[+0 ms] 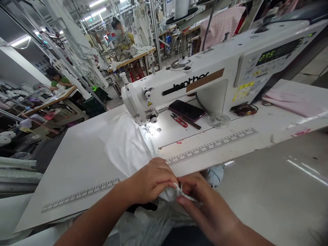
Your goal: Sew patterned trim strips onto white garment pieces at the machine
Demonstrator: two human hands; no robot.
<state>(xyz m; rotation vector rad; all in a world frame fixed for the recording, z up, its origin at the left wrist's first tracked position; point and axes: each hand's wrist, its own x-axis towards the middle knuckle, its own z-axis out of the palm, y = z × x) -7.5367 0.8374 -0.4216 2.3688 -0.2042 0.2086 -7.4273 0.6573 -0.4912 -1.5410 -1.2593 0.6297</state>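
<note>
Left hand [155, 181] seemingly part-covers ruler [212, 146].

The left hand [153, 181] partly hides the white cloth [126, 145]; tape [205, 80] covers some sewing machine [217, 56] lettering [178, 85]; the far spool [181, 9] is cut off.

Two bare hands, left [153, 181] and right [208, 206], and one crumpled white cloth [125, 145] are at the white table's [84, 147] front edge. Farther from that edge are one white sewing machine [217, 58], one black rectangular phone [187, 109], one pair of red-handled snips [182, 122], one slim dark tool [192, 124] and one clear round dish [219, 120]. Beyond the table, two people [125, 40] show.
</note>
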